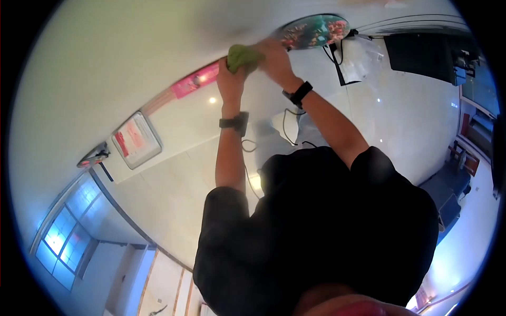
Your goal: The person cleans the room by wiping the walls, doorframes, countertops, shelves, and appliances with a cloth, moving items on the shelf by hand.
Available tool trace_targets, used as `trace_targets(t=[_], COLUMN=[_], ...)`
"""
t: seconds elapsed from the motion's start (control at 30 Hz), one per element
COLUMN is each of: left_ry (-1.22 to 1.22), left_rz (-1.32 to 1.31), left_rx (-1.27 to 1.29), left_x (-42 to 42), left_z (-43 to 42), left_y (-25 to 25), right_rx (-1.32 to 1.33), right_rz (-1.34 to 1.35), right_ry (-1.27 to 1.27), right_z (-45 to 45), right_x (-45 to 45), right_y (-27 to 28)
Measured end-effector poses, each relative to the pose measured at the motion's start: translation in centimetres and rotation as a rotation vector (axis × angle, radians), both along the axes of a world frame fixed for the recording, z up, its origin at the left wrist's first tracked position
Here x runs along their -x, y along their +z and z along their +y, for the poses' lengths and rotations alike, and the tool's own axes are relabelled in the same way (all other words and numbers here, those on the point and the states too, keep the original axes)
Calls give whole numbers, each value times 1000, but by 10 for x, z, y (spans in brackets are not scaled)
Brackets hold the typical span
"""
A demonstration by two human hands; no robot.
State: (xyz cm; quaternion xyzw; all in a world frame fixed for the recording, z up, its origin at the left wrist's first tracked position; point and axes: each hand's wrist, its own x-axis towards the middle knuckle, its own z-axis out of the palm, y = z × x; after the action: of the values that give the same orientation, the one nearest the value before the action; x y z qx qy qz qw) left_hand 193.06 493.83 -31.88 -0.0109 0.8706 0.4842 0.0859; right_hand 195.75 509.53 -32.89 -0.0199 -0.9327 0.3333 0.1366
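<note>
A crumpled green cloth (242, 57) is between my two hands, close to the pale wall at the top of the head view. My left hand (230, 79) is closed on the cloth's left side, with the thumb over it. At the cloth's right edge is my right hand (275, 60), blurred, its fingers smeared and partly hidden. A pink printed strip (196, 80) runs along the wall just left of my left hand. Right of my right hand, a round decorated panel (316, 31) with green and red patterns stands against the wall.
A framed sign (137, 140) and a small round object (94, 156) are on the wall at left. White plastic bags (358, 58) and a dark box (421, 55) lie upper right. Dark chairs (448, 192) stand far right. Thin cords (287, 126) trail over the shiny floor (174, 195).
</note>
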Motion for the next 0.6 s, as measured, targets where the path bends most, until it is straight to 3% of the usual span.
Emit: trace_targets(t=[0.1,0.37,0.47,0.6], left_ry=[7,-226,-146,-107], left_rz=[-153,-382,-339,-343], left_rx=[50,79,110,170], left_x=[-59,-174,-202,-217], left_z=[26,190,242,256], left_y=[-53,-214,-267,-283], right_rx=[166,149,156,58], right_rz=[-185,-406,-527,-457], right_ry=[8,-63,-110,-125], right_z=[27,196,234,220], right_x=[-59,-184,-205,-222], right_y=[-49,-203,-245,-286])
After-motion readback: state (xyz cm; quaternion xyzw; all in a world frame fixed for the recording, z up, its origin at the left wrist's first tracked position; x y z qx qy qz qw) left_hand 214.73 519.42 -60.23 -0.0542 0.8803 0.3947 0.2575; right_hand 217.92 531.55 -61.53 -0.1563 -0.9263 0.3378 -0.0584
